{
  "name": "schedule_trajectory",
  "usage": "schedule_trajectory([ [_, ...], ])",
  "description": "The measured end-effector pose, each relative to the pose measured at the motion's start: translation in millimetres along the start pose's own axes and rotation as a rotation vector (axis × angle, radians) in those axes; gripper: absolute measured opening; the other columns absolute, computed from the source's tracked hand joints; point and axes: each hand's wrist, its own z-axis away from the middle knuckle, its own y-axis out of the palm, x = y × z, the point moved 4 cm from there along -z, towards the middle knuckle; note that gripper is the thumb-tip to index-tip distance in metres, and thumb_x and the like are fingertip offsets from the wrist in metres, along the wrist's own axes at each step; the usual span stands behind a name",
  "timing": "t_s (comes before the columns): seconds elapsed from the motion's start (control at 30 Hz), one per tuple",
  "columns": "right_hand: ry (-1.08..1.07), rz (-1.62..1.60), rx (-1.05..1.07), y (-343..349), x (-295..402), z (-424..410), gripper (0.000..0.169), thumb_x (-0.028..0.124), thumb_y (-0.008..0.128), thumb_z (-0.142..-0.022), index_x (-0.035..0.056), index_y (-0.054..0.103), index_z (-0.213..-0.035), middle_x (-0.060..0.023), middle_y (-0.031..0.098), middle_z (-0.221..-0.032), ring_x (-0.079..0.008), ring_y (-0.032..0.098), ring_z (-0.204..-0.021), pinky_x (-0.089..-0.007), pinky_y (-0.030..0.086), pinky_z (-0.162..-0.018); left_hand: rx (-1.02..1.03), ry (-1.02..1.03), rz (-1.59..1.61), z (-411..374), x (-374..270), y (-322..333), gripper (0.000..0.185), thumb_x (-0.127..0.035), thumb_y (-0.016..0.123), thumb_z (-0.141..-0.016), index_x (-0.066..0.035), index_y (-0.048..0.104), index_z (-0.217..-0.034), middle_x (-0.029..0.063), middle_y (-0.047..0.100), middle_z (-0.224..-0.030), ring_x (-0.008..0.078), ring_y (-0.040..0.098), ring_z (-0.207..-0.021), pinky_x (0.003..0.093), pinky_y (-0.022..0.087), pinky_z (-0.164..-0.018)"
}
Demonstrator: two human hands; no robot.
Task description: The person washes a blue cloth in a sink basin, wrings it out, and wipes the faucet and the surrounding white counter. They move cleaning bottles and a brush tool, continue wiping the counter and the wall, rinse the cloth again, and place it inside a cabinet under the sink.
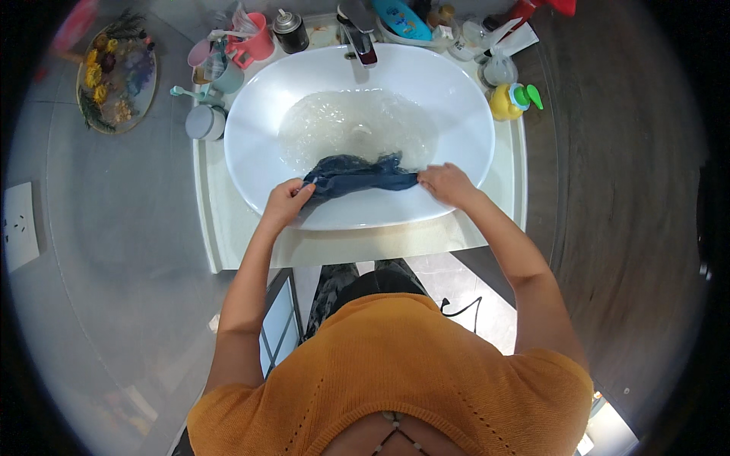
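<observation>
A wet, dark blue cloth is stretched between my two hands over the near side of a white oval washbasin. My left hand pinches its left end, thumb on top, by the basin's front rim. Its right end is gripped by the fingertips of my right hand. The far edge of the cloth dips into the rippling water that covers the basin's bottom. Behind the water stands a dark faucet; no stream from it can be made out.
Along the counter, left of the basin, are a pink mug, a black spray can, a teal cup and a lidded jar. A blue bottle and a yellow pump bottle stand behind and right.
</observation>
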Motion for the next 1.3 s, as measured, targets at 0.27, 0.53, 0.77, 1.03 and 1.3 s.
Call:
schedule_trajectory([
  [0.27, 0.237, 0.213, -0.358, -40.7, -34.9, -73.4, 0.034, 0.020, 0.053, -0.084, 0.0152, 0.050, -0.117, -0.0073, 0.046, -0.129, -0.0260, 0.047, -0.116, -0.0419, 0.038, -0.095, -0.512, 0.361, -0.094, -58.5, 21.9, 1.3, 0.022, -0.020, 0.061, -0.081, 0.001, 0.063, -0.090, 0.0146, 0.058, -0.087, 0.0254, 0.057, -0.082, 0.0311, 0.044, -0.074],
  [0.53, 0.479, -0.233, -0.356, -41.3, -28.5, -73.7, 0.014, 0.019, 0.058, -0.078, 0.0133, 0.061, -0.091, -0.0099, 0.060, -0.098, -0.0329, 0.059, -0.086, -0.0386, 0.049, -0.072, -0.668, -0.017, 0.641, -86.4, 63.1, 34.2, 0.020, -0.017, 0.065, -0.080, -0.001, 0.056, -0.089, 0.0025, 0.050, -0.076, 0.0123, 0.047, -0.069, 0.0258, 0.042, -0.066],
  [0.77, 0.142, -0.078, -0.161, 2.8, 37.9, -84.4, 0.036, 0.012, 0.066, -0.069, 0.0098, 0.053, -0.103, -0.0123, 0.054, -0.104, -0.0299, 0.056, -0.096, -0.0397, 0.049, -0.077, -0.413, -0.094, 0.278, -94.6, 50.6, 86.9, 0.020, -0.014, 0.067, -0.079, -0.003, 0.052, -0.088, -0.0016, 0.049, -0.070, 0.0074, 0.045, -0.065, 0.0222, 0.038, -0.058],
  [1.03, 0.113, -0.203, -0.325, -51.5, 29.5, -45.2, 0.019, 0.028, 0.067, -0.074, 0.0099, 0.061, -0.072, -0.0066, 0.061, -0.079, -0.0266, 0.060, -0.073, -0.0382, 0.046, -0.062, -0.664, 0.169, 0.581, -64.1, 6.4, 8.1, 0.011, -0.012, 0.055, -0.088, -0.005, 0.049, -0.095, -0.0018, 0.049, -0.074, 0.0070, 0.047, -0.068, 0.0207, 0.040, -0.062],
  [1.3, -0.011, -0.280, -0.842, -161.7, 41.3, 27.1, 0.013, 0.018, 0.064, -0.077, 0.0059, 0.060, -0.073, -0.0061, 0.058, -0.079, -0.0266, 0.057, -0.073, -0.0353, 0.046, -0.063, -0.879, 0.410, 0.415, -0.1, -69.6, -66.1, 0.011, -0.014, 0.047, -0.093, -0.004, 0.047, -0.098, 0.0005, 0.049, -0.079, 0.0073, 0.047, -0.070, 0.0210, 0.041, -0.064],
])
